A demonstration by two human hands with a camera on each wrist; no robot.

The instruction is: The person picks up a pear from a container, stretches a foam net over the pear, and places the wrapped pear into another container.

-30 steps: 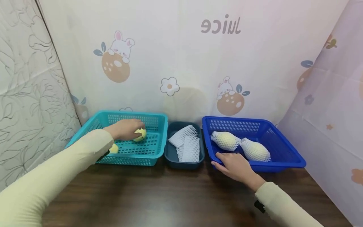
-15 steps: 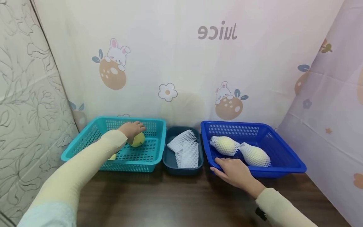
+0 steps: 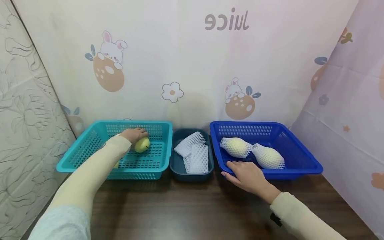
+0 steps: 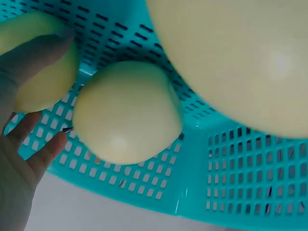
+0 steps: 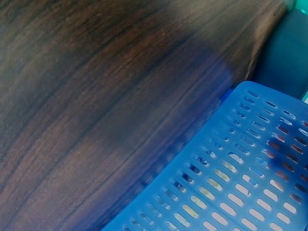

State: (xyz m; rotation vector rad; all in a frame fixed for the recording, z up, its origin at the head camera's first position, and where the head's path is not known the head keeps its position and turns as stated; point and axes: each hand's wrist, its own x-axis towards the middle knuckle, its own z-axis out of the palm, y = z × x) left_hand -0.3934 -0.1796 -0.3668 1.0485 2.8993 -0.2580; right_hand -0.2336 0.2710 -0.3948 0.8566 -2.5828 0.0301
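In the teal basket (image 3: 162, 160), my left hand (image 3: 135, 134) curves over the back of a yellow-green pear (image 3: 142, 145). In the left wrist view its thumb lies across that pear (image 4: 53, 79), with fingers along the far side. Beside it sits a second pear (image 4: 127, 113), and a third pear (image 4: 240, 53) fills the upper right. My right hand (image 3: 250, 176) holds the front left corner of the blue basket (image 3: 300, 158), thumb outside the rim. Inside that basket lie two fruits in white foam nets, a left one (image 3: 237, 147) and a right one (image 3: 268, 156).
Between the baskets stands a dark blue-grey tray (image 3: 177, 168) with folded white foam net sleeves (image 3: 198, 158). All three containers stand on a dark wooden table (image 3: 186, 206), close to a printed cloth (image 3: 192, 66) at the back.
My left hand had its fingers around the pear, then straightened them above it, and now lowers them over its back. The pear stays in place. The right hand keeps its hold; the head view shifts slightly.
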